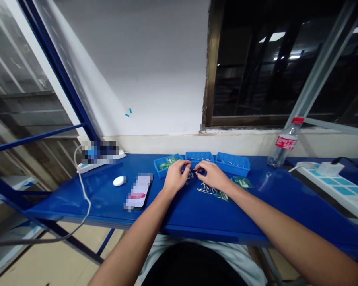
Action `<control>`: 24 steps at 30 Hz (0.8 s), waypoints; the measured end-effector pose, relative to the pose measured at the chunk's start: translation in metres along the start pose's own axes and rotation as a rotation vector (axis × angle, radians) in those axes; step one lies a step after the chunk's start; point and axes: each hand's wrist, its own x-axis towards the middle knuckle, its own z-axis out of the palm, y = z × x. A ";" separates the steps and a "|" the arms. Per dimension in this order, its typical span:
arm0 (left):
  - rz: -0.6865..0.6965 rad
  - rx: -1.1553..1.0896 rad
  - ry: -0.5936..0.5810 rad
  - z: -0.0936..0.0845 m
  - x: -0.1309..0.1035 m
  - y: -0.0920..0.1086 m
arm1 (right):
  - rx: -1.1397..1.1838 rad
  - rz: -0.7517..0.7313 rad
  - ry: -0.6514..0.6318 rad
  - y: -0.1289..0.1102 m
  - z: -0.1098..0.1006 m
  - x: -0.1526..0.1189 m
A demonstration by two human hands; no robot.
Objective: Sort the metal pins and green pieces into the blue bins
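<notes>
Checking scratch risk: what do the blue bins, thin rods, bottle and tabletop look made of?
Blue bins: probably moulded plastic, slight sheen; even colour.
Thin rods: likely metal, shiny; silvery glints.
Bottle: apparently clear plastic, glossy; see-through body.
Tabletop: smooth, glossy blue surface with reflections; perhaps painted metal, core unseen.

Slender silver metal pins (207, 190) are lying flat on the tabletop (179, 216), crisscrossing in a loose scatter just beside the right hand (213, 174). Short metal pieces (191, 174) are clustering between it and the left hand (176, 174), showing too small to identify. Other thin metal parts (233, 163) are resting loose inside the right blue bin (234, 170).
</notes>
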 end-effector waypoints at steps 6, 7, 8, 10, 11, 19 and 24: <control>-0.069 -0.116 -0.139 0.001 -0.001 0.006 | 0.125 0.082 0.140 -0.009 -0.004 0.000; -0.066 -0.129 -0.154 0.001 -0.001 0.007 | 0.150 0.104 0.158 -0.010 -0.004 -0.001; -0.068 -0.144 -0.162 0.001 0.000 0.007 | 0.180 0.128 0.176 -0.011 -0.003 -0.001; -0.089 -0.181 -0.156 0.000 0.000 0.007 | 0.241 0.165 0.204 -0.011 -0.002 -0.002; -0.101 -0.201 -0.148 0.000 0.000 0.006 | 0.261 0.175 0.209 -0.011 -0.002 -0.002; -0.123 -0.306 -0.122 0.003 0.001 0.000 | 0.152 0.073 0.151 -0.016 -0.007 -0.003; -0.173 -0.211 -0.173 0.000 -0.001 0.004 | 0.096 0.058 0.134 -0.021 -0.009 -0.002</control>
